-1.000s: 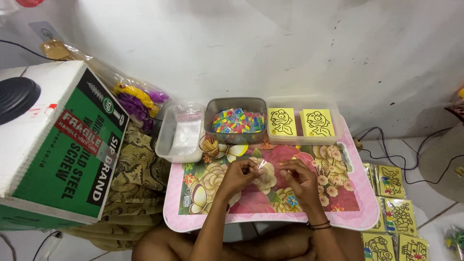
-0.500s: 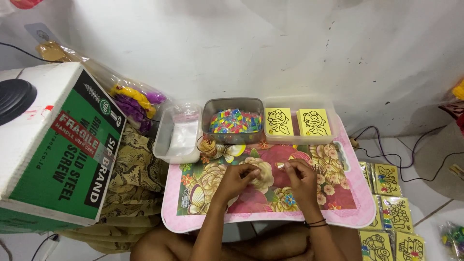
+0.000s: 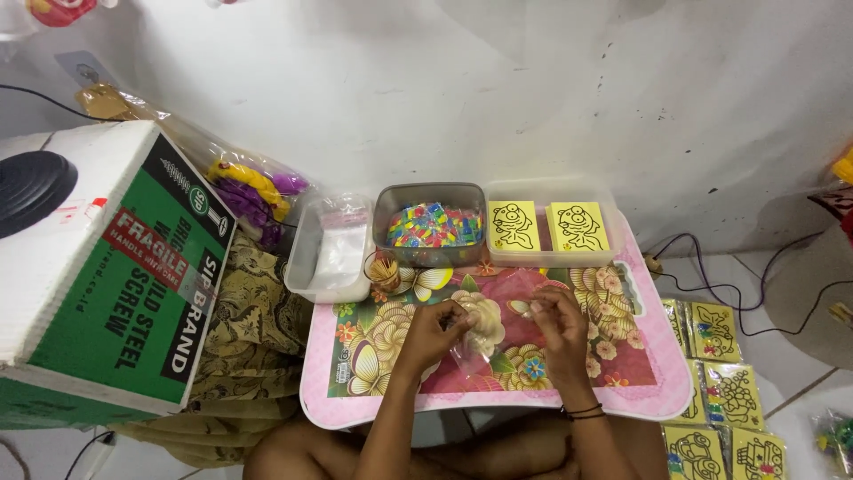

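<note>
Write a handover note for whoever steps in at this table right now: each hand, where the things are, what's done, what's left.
Left hand: grip closed on a small clear plastic bag over the pink floral table.
Right hand: fingers pinched on something small; what it is cannot be told.
Things: grey tub of coloured packets, tray with two yellow picture cards, tray of clear bags, all at the table's far edge.
Done: bagged yellow card sets lie on the floor at the right.
Left: the bag in hand looks unfinished; cards remain in the tray.

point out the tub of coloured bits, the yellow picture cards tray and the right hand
tub of coloured bits [image 3: 432, 226], head view, on the contents
yellow picture cards tray [image 3: 544, 189], head view, on its far rim
right hand [image 3: 557, 323], head view, on its back
</note>
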